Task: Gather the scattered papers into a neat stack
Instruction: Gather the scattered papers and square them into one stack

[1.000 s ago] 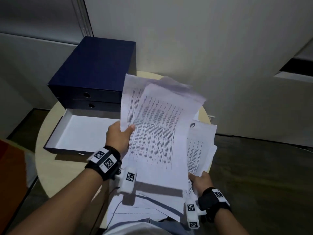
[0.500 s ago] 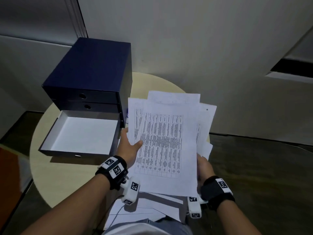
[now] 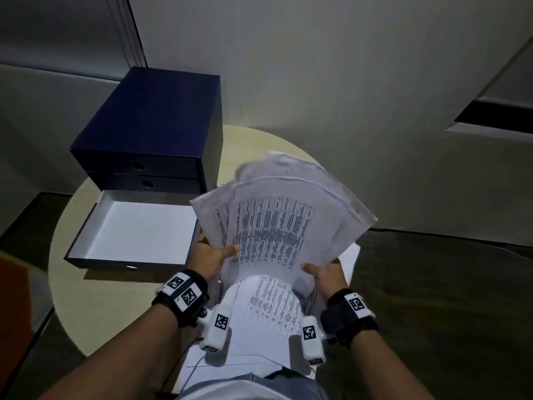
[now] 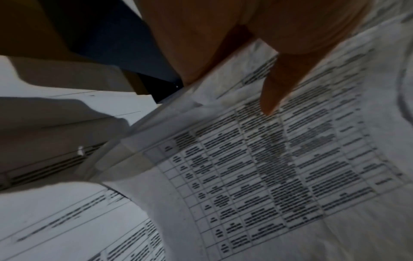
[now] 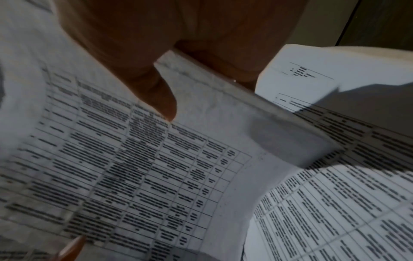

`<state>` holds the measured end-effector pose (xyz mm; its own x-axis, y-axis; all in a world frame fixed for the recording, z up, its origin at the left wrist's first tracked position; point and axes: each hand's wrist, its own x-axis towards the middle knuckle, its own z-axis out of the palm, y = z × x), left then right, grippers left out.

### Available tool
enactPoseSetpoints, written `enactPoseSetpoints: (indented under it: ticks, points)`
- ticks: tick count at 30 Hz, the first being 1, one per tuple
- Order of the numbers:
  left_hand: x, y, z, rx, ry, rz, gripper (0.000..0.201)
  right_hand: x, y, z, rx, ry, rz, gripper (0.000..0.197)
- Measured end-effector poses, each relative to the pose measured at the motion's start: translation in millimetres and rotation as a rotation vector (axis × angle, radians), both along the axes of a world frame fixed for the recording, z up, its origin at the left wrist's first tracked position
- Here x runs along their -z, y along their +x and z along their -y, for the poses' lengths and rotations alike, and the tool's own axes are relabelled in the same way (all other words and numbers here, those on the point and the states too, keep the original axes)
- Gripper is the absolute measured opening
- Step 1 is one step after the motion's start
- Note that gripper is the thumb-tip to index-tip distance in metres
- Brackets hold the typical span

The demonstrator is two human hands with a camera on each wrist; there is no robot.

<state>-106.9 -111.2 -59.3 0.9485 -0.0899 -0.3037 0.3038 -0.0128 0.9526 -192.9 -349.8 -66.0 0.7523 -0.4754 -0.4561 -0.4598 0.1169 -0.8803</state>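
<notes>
I hold a bundle of printed papers [image 3: 277, 223] above the round table, its sheets fanned and uneven at the far end. My left hand [image 3: 215, 256] grips its left edge, thumb on top. My right hand [image 3: 323, 274] grips the right edge the same way. In the left wrist view the thumb [image 4: 281, 84] presses on the top sheet [image 4: 279, 167]. The right wrist view shows the thumb [image 5: 156, 95] on the printed table [image 5: 145, 176], with the sheet edges pinched below it. More loose papers [image 3: 268, 304] lie on the table under the bundle.
A dark blue drawer box [image 3: 155, 134] stands at the table's back left, its bottom drawer [image 3: 135, 235] pulled out with a white inside. The round beige table [image 3: 95, 307] shows bare wood at the front left. A wall rises close behind.
The bundle has tilted and fanned out to the right. My right thumb now shows on top of its right edge, and both hands sit closer to the near end.
</notes>
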Motion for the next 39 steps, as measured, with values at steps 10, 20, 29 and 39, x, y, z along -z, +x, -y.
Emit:
enactPoseSetpoints:
  ticks: [10,20,29,39]
  points:
    - [15,3,9,0.184,0.1,-0.013,0.025,8,13,-8,0.088,-0.03,0.031,0.02]
    - [44,-19,6,0.141,0.62,-0.01,0.021,51,-24,36,0.074,-0.316,-0.276,0.057]
    - [92,-29,-15,0.17,0.598,-0.342,0.033,72,-65,13,-0.151,-0.391,-0.594,0.083]
    - [89,-29,-21,0.226,0.593,-0.368,0.038,71,-66,19,-0.036,-0.271,-0.405,0.024]
